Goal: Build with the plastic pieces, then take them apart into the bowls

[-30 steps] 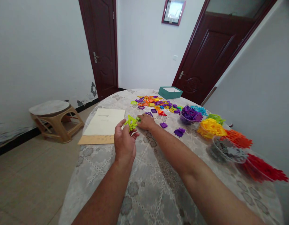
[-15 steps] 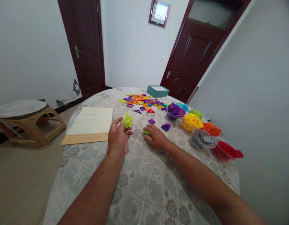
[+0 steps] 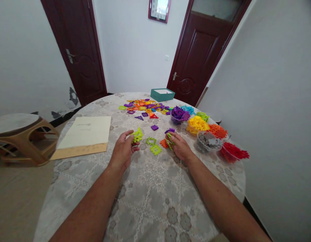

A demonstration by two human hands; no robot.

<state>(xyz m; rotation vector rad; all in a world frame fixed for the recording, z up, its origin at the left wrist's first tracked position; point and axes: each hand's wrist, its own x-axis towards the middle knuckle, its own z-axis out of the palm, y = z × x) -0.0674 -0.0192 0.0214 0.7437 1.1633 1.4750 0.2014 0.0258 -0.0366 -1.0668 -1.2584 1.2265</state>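
Note:
My left hand point(image 3: 124, 148) is closed on a lime-green notched building piece point(image 3: 138, 135), which looks like a few pieces joined together. To the right, my right hand point(image 3: 180, 146) grips a flat green notched piece point(image 3: 169, 139) held on edge. An orange piece point(image 3: 164, 143) lies just left of my right fingers. Between the hands, two lime-green pieces lie on the cloth: an open square frame point(image 3: 150, 141) and a toothed square point(image 3: 155, 150). Purple pieces point(image 3: 154, 127) rest a little farther off, some right behind my right fingertips.
A mixed heap of colourful pieces point(image 3: 145, 107) spreads across the far table, before a teal box point(image 3: 162, 95). Clear tubs of purple point(image 3: 180, 114), yellow point(image 3: 197, 125), grey point(image 3: 209, 141) and red point(image 3: 232, 152) pieces line the right side. Paper point(image 3: 86, 131) lies left, near a stool point(image 3: 24, 137).
My right hand has moved right and lifted a green piece on edge; two lime-green pieces and an orange one now show on the cloth. My left hand keeps its piece. The view has shifted.

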